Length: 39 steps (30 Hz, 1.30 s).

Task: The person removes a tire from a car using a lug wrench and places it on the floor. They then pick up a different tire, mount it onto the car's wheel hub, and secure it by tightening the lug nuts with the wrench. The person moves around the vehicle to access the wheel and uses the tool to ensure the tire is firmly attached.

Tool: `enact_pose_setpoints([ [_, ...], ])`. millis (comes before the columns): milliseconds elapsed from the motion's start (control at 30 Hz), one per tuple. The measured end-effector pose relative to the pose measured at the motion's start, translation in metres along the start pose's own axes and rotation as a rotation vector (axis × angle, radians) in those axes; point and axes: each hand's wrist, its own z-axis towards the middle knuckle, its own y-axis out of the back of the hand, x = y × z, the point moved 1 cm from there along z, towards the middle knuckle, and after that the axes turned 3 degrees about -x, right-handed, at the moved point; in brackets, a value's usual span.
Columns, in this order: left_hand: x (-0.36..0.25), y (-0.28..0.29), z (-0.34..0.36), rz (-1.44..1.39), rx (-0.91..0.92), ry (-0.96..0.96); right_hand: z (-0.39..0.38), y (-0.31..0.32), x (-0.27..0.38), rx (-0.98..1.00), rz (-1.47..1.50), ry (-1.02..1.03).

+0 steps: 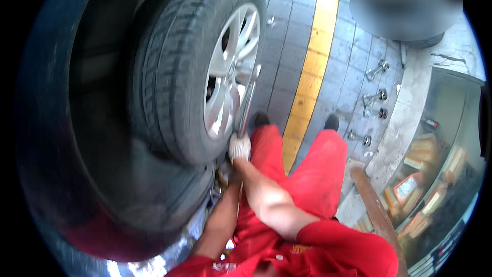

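Observation:
A car wheel (230, 72) with a silver spoked rim and black tyre (174, 77) stands upright in the wheel arch on my left. My right hand (239, 147), in a white knitted glove, is closed around the lower end of a long metal wrench (248, 100). The wrench slants up along the outer face of the rim, its far end near the wheel's middle. Whether it sits on a bolt cannot be made out. My left forearm (218, 225) reaches up beneath the right wrist. The left hand is hidden there, and its fingers do not show.
Several pistons with connecting rods (376, 70) lie on the grey tiles at right, beyond a yellow floor stripe (311, 72). A glass-fronted case (446, 118) holds orange and white boxes. A brown post (371, 200) stands close to my right. Dark car bodywork (48, 123) curves around the left side.

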Motion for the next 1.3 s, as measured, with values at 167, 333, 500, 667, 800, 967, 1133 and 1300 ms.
enact_pose_setpoints([
  [167, 0.014, 0.011, -0.009, 0.02, -0.014, 0.024, -0.014, 0.003, -0.014, -0.004, -0.102, -0.045],
  [333, 0.028, -0.027, 0.011, -0.067, -0.045, 0.095, -0.001, 0.0, -0.025, 0.085, -0.153, 0.001],
  [500, -0.037, 0.006, 0.014, -0.182, -0.245, 0.162, 0.045, 0.044, 0.024, 0.078, -0.042, 0.212],
  [667, -0.035, 0.018, 0.008, -0.07, -0.248, 0.194, 0.131, 0.081, 0.19, 0.466, 0.39, 0.147],
  [800, -0.05, 0.008, 0.024, -0.142, -0.207, 0.198, 0.151, 0.061, 0.193, 0.456, 0.48, 0.11],
  [967, -0.048, -0.17, 0.143, -0.597, -0.195, 0.112, 0.17, 0.034, 0.166, 0.244, 0.303, 0.647],
  [1133, -0.13, -0.234, 0.262, -0.98, -0.083, -0.045, 0.17, 0.048, 0.166, 0.369, 0.161, 0.862],
  [1300, -0.109, -0.139, 0.211, -0.795, 0.148, -0.016, 0.183, 0.054, 0.183, 0.292, 0.141, 0.792],
])
